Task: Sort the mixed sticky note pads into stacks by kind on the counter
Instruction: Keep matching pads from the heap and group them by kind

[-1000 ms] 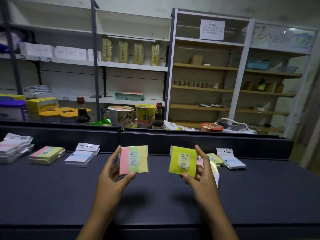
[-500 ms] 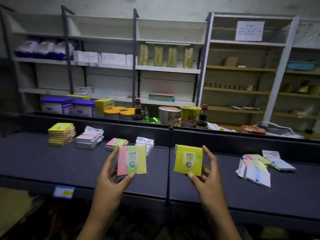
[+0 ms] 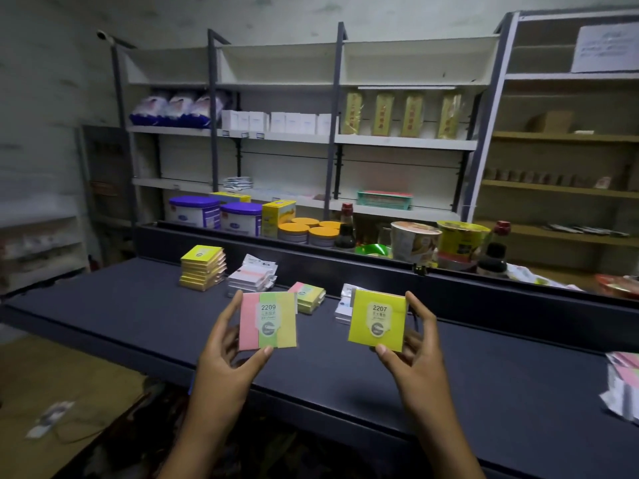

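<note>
My left hand (image 3: 226,357) holds up a pink, green and yellow striped pad (image 3: 268,321) labelled 2209. My right hand (image 3: 415,354) pinches a plain yellow pad (image 3: 377,319) labelled 2207 between thumb and fingers. Both pads hang above the dark counter (image 3: 484,385). Behind them stand a stack of yellow pads (image 3: 203,267), a stack of white-wrapped pads (image 3: 254,278), a short stack of striped pads (image 3: 309,296), and white pads (image 3: 342,307) partly hidden by the yellow pad. Mixed pads (image 3: 624,385) lie at the right edge.
A raised dark ledge (image 3: 345,262) runs along the counter's back, with tubs, jars, noodle cups and bottles behind it. Shelving units fill the back wall. The floor shows at lower left, with a paper scrap (image 3: 48,418) on it.
The view has swung left, so the sorted stacks now sit nearer the middle and the mixed pile is at the right edge. Both hands still hold their pads up.
</note>
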A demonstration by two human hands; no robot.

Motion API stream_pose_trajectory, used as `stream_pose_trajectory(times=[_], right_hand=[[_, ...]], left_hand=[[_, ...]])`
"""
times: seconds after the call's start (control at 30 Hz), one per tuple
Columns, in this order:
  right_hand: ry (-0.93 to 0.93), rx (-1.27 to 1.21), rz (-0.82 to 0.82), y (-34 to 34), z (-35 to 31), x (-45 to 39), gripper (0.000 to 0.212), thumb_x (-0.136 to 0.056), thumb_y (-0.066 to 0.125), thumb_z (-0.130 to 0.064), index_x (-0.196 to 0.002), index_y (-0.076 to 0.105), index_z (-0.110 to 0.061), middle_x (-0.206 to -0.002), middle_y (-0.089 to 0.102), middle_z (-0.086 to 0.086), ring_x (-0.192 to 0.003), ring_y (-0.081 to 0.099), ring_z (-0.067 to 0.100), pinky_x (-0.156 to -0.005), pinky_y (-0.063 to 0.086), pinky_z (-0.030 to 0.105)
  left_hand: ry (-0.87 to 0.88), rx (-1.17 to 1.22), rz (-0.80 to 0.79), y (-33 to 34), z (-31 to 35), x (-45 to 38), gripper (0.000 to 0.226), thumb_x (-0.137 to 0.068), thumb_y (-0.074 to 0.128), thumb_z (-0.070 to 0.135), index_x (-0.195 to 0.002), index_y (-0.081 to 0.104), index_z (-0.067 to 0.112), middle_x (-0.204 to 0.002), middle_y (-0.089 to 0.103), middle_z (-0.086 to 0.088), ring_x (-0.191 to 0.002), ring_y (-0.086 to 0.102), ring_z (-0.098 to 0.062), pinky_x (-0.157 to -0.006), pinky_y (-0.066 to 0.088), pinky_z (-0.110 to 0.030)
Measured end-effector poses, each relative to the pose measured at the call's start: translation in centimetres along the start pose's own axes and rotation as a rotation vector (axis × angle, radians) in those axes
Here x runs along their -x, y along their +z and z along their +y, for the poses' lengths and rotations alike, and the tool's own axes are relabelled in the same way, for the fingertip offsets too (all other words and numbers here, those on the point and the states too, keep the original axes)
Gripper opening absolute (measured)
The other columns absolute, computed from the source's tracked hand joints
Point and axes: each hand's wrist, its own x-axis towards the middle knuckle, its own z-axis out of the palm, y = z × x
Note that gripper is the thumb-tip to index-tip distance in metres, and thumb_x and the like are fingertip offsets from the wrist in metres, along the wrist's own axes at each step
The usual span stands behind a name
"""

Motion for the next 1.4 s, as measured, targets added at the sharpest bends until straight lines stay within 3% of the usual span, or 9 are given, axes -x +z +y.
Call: stream_pose_trajectory(times=[0.13,0.23,0.4,0.57,0.7,0.77,0.87,1.23,1.4], right_hand=[[-0.011,-0.024,-0.032,1.5,1.5,-3.3,0.085,-0.087,0.068,0.006,-0.14,0.034,-0.052,-0.111,0.068,-0.007,-0.101,0.069,0.005,-0.086,0.055,0.028],[-0.021,-0.019,-0.042,2.5,2.4,-5.5,0.086,-0.087,0.068,0.006,-0.141,0.033,-0.05,-0.115,0.064,-0.015,-0.102,0.065,-0.004,-0.079,0.056,0.017],[-0.024,0.001,-0.056,3.9,3.5,-8.1,0.085,-0.086,0.068,0.008,-0.143,0.034,-0.045,-0.119,0.063,-0.014,-0.103,0.065,-0.005,-0.076,0.053,0.011],[-0.004,0.023,-0.035,5.1,3.8,-10.1,0.084,-0.087,0.067,0.007,-0.142,0.034,-0.046,-0.117,0.062,-0.014,-0.103,0.062,-0.011,-0.075,0.052,0.008],[0.017,0.075,0.038,6.1,4.5,-11.2,0.085,-0.087,0.068,0.006,-0.141,0.032,-0.05,-0.114,0.065,-0.008,-0.103,0.066,-0.001,-0.083,0.053,0.018],[0.029,0.097,0.091,6.6,4.6,-11.6,0.086,-0.087,0.068,0.006,-0.14,0.032,-0.052,-0.114,0.066,-0.005,-0.104,0.067,0.002,-0.087,0.053,0.024],[0.045,0.132,0.141,7.5,4.7,-12.0,0.087,-0.087,0.068,0.006,-0.14,0.032,-0.052,-0.115,0.066,-0.004,-0.103,0.067,0.002,-0.085,0.053,0.023],[0.063,0.207,0.261,10.6,4.5,-11.2,0.086,-0.087,0.068,0.006,-0.142,0.032,-0.049,-0.112,0.068,-0.004,-0.103,0.068,0.005,-0.081,0.055,0.018],[0.078,0.213,0.267,10.2,4.3,-10.5,0.086,-0.087,0.069,0.005,-0.144,0.031,-0.048,-0.111,0.067,-0.006,-0.102,0.068,0.004,-0.085,0.055,0.023]], left_hand=[[0.007,-0.047,-0.004,0.3,-1.2,-3.1,0.084,-0.079,0.074,-0.007,-0.141,0.043,0.041,-0.113,0.066,0.019,-0.104,0.065,0.001,-0.087,0.056,-0.02],[0.018,-0.068,-0.014,0.8,-2.0,-5.7,0.085,-0.079,0.074,-0.007,-0.142,0.043,0.04,-0.116,0.065,0.019,-0.106,0.064,0.003,-0.09,0.055,-0.021],[0.017,-0.082,-0.075,1.3,-3.6,-9.3,0.082,-0.08,0.073,-0.008,-0.141,0.042,0.037,-0.121,0.059,0.021,-0.104,0.058,0.016,-0.081,0.049,-0.005],[-0.038,-0.109,-0.194,1.7,-6.3,-14.3,0.083,-0.078,0.076,-0.005,-0.142,0.043,0.035,-0.125,0.061,0.009,-0.111,0.061,0.003,-0.088,0.051,-0.013],[-0.086,-0.157,-0.307,2.9,-9.1,-19.0,0.084,-0.077,0.076,-0.006,-0.145,0.042,0.029,-0.136,0.055,-0.002,-0.121,0.057,-0.011,-0.099,0.051,-0.027],[-0.121,-0.19,-0.366,3.6,-10.4,-21.1,0.085,-0.077,0.076,-0.007,-0.148,0.04,0.024,-0.138,0.054,-0.005,-0.119,0.057,-0.013,-0.099,0.051,-0.032],[-0.157,-0.277,-0.448,4.5,-12.2,-23.6,0.088,-0.076,0.079,0.0,-0.149,0.038,0.025,-0.137,0.054,-0.002,-0.113,0.057,-0.013,-0.101,0.05,-0.038],[-0.091,-0.637,-0.654,5.5,-14.6,-27.1,0.077,-0.086,0.073,0.027,-0.151,0.033,0.023,-0.148,0.047,-0.005,-0.13,0.049,-0.026,-0.105,0.044,-0.042],[-0.034,-0.919,-0.705,5.5,-14.1,-26.9,0.063,-0.09,0.062,0.045,-0.146,0.037,0.028,-0.136,0.038,-0.008,-0.124,0.049,-0.029,-0.104,0.043,-0.044]])
